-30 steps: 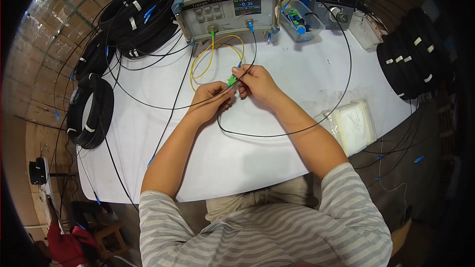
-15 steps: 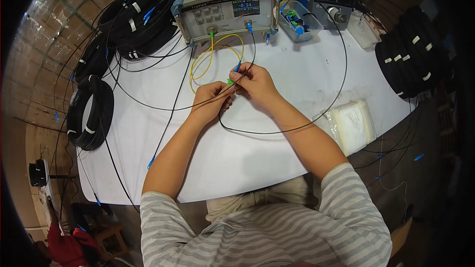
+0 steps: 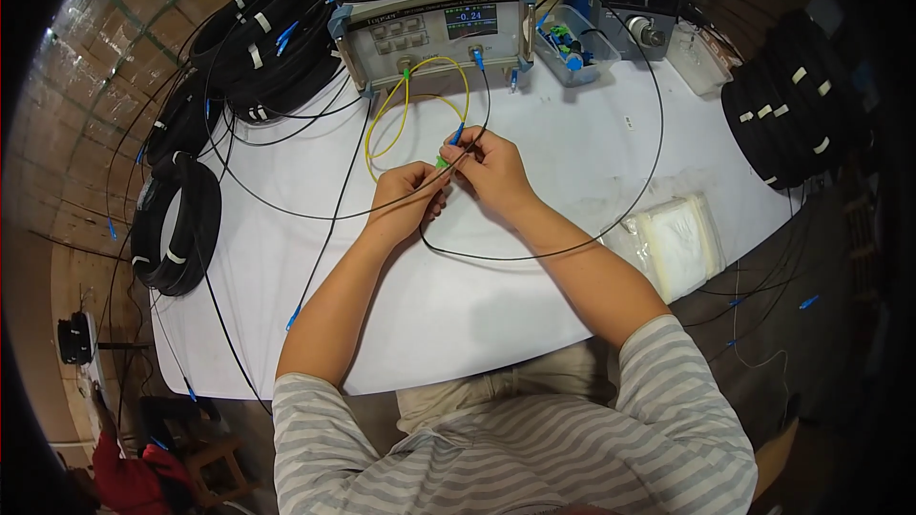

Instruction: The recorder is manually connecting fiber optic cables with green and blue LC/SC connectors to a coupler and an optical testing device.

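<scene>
Pinching green connector (image 3: 442, 162) mid-frame, left hand (image 3: 405, 200) and right hand (image 3: 491, 172) fingers closed on it and the black cable (image 3: 534, 253). Yellow lead (image 3: 401, 119) already plugged into meter (image 3: 434, 29); mating looks unfinished

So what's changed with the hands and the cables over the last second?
Hardly anything. Both hands stay together at the table's middle: the left hand and right hand still pinch the green connector and thin black cable between them. The yellow cable loop, the test instrument and the black cable coils lie as before.
</scene>
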`<state>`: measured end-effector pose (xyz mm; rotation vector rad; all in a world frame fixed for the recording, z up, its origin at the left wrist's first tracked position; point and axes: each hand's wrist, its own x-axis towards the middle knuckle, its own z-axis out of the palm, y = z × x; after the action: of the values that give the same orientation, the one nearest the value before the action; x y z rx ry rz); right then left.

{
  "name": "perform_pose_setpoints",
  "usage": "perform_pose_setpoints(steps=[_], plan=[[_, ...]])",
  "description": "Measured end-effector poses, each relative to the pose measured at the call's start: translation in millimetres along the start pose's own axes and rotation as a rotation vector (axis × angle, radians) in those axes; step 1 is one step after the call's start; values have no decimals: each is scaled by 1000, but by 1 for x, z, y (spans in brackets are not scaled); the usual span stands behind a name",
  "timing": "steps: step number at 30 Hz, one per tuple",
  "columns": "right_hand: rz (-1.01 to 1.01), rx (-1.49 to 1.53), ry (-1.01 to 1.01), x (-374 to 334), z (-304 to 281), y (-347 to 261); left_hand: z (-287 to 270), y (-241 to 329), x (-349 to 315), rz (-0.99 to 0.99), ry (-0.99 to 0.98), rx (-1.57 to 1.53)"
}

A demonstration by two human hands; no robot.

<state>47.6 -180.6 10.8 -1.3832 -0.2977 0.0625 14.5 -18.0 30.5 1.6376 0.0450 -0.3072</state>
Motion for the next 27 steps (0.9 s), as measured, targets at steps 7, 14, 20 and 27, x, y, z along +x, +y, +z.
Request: perform_pose_setpoints(steps=[7,14,20,27], plan=[[-38,-10,-3,1,2,3,0,2,-3,-17,18,8],[12,-11,-15,1,-1,6,1,4,-3,-22,7,-5],[57,35,-33,1,1,3,0,3,-4,-4,17,34],[53,42,-40,3,0,6,-1,1,-2,-3,-6,-13]])
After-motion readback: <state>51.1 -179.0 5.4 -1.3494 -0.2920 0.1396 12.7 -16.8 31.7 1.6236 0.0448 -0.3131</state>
